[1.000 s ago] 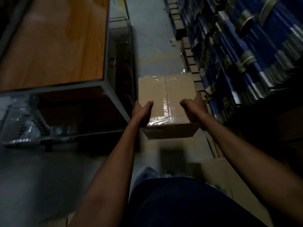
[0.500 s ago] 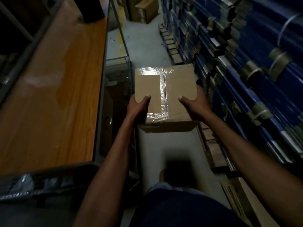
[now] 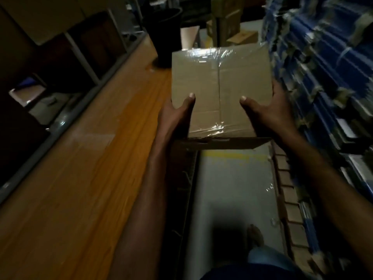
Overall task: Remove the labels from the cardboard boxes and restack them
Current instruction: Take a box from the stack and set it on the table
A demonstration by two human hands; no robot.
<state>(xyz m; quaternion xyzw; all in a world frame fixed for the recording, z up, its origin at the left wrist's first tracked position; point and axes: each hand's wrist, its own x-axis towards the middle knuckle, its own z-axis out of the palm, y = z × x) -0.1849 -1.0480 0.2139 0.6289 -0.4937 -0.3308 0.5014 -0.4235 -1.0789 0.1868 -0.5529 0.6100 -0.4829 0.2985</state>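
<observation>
While box [image 3: 220, 77] is held, wooden tabletop [image 3: 80, 178], floor [image 3: 232, 188]

I count one taped cardboard box [image 3: 220, 81] and two hands on it, my left hand [image 3: 175, 116] and my right hand [image 3: 268, 110]. One wooden tabletop [image 3: 80, 178] carries one black bin [image 3: 163, 37]. Far down the aisle stand at least three more cartons [image 3: 232, 25], blurred. The blue bundles [image 3: 323, 67] at my right are too many to count. One foot [image 3: 255, 235] shows below.
</observation>
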